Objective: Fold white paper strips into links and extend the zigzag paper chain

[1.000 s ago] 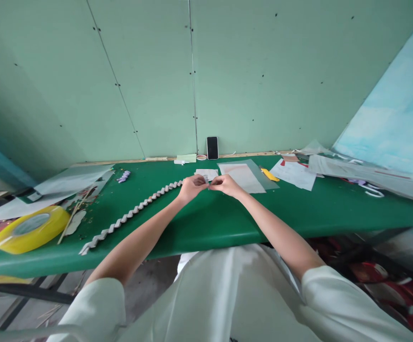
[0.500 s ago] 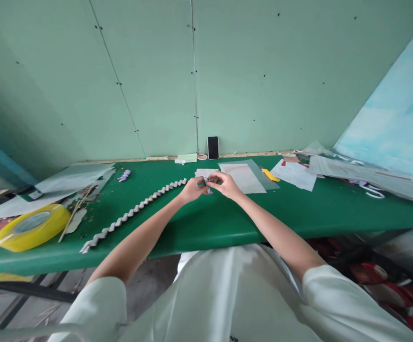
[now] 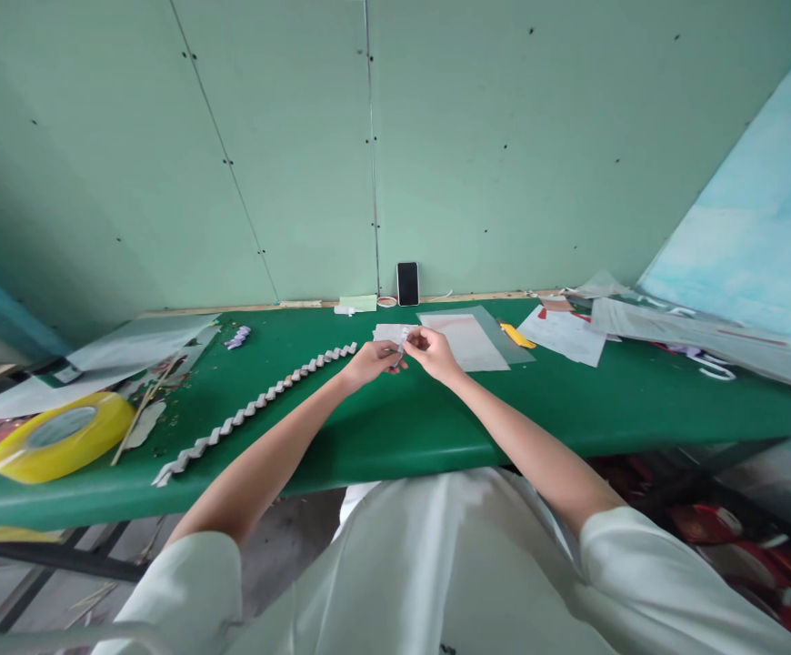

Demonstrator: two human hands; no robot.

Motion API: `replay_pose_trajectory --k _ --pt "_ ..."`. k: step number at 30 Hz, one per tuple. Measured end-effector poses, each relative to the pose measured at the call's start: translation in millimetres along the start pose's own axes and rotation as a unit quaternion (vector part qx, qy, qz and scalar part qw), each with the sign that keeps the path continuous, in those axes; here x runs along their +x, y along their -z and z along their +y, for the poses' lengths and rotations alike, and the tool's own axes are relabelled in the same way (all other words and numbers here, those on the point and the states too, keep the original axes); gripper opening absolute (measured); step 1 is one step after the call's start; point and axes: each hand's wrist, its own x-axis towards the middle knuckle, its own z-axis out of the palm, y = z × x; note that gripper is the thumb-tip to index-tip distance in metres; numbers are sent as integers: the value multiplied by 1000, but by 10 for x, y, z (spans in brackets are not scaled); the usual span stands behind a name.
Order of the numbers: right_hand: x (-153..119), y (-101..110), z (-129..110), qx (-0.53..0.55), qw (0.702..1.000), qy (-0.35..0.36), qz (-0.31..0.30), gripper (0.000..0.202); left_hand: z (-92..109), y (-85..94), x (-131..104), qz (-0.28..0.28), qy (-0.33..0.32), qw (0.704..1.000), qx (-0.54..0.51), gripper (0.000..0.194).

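Near the middle of the green table (image 3: 395, 428), my left hand (image 3: 372, 362) and my right hand (image 3: 435, 354) meet, fingers closed on a small folded paper strip (image 3: 402, 344). The strip is whitish and partly hidden by the fingertips. Just behind it lies a small white paper (image 3: 387, 331). A long zigzag chain of folded paper (image 3: 259, 400) runs along the table to the left of my left hand. To the right of my right hand is a stack of pale sheets (image 3: 474, 341).
A yellow tape roll (image 3: 105, 428) and thin sticks (image 3: 142, 414) lie at the left. A phone (image 3: 407, 284) leans on the back wall. Right of the sheets are a yellow cutter (image 3: 518, 335), white papers (image 3: 569, 337) and a large flat stack (image 3: 702, 337). Small purple pieces (image 3: 238, 337) lie far left.
My fingers have shifted slightly on the paper strip, and more of it now shows between my two hands. The things on the table have stayed put.
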Motion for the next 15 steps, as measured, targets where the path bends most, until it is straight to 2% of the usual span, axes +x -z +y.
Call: replay_pose_trajectory --k 6,10,15 --pt "7 2 5 20 1000 -5 7 44 -1 -17 25 26 -28 999 28 34" --pt "-1 6 -19 10 1000 -10 -10 46 -2 -21 21 14 -31 999 33 32" --pt "13 18 -5 -3 1000 5 6 46 14 -3 8 10 -15 1000 16 36"
